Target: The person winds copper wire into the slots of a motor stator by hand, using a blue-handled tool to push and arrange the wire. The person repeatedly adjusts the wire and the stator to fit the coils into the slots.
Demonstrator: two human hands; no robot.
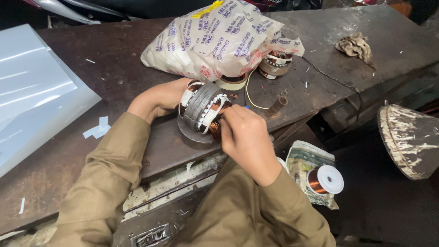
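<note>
A round motor stator (201,109) with copper windings and white insulating strips lies on its side on a dark metal workbench (119,59). My left hand (157,98) cups its far left side and steadies it. My right hand (244,132) is closed at the stator's right face, fingers pinched on the copper winding, with a small blue tip showing above the knuckles. Both arms wear tan sleeves.
A printed plastic bag (219,39) lies behind the stator, with a tape roll (233,82) and a second wound stator (274,64) beside it. A yellow wire (250,96), a rag (354,45), a white sheet (32,96) and a copper wire spool (322,179) are around.
</note>
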